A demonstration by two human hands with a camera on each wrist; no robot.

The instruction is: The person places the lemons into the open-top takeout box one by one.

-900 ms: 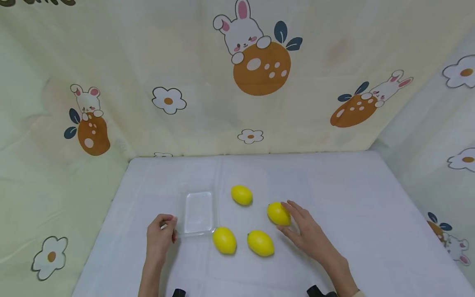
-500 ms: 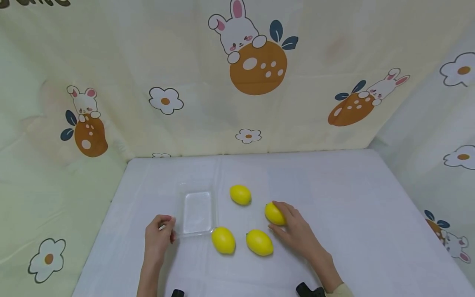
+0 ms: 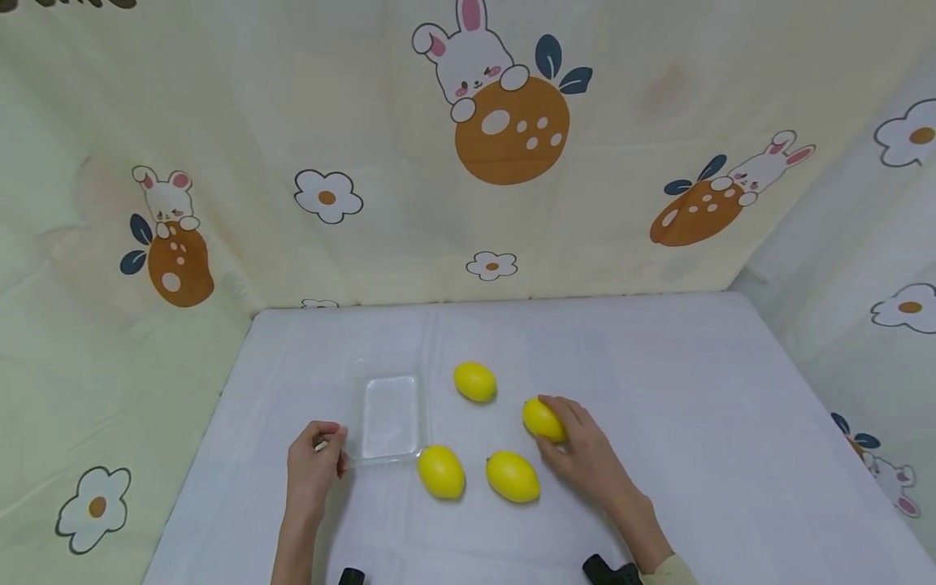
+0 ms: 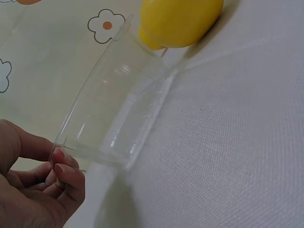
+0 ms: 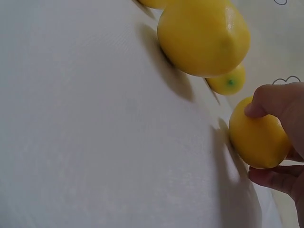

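**Right hand closes on one of four lemons**

Since the earliest frame the right hand has gone from open beside the right-most lemon to fingers curled over it; the lemon itself has barely shifted on the worktop. Left hand same place as before, pinching the near-left corner of the tray.

Counts: four lemons, one tray, two hands.
- Gripped lemon: right of centre, resting on the worktop, thumb on the near side, fingertips on top. In the right wrist view it shows as a smooth yellow oval with a matte sheen.
- Far lemon: just right of the tray's far end, apart from it.
- Near-left lemon: just beside the tray's near-right corner.
- Near-right lemon: between the near-left lemon and the right hand, touching neither.

All lemons are plain yellow, egg-shaped with small pointed tips, smooth skin. The tray is clear thin plastic, rectangular, rounded corners, shallow walls, nothing in it; the left wrist view shows its rim between thumb and fingers. Worktop is covered with white, finely woven cloth. Backdrop is pale cloth printed with rabbits and flowers.
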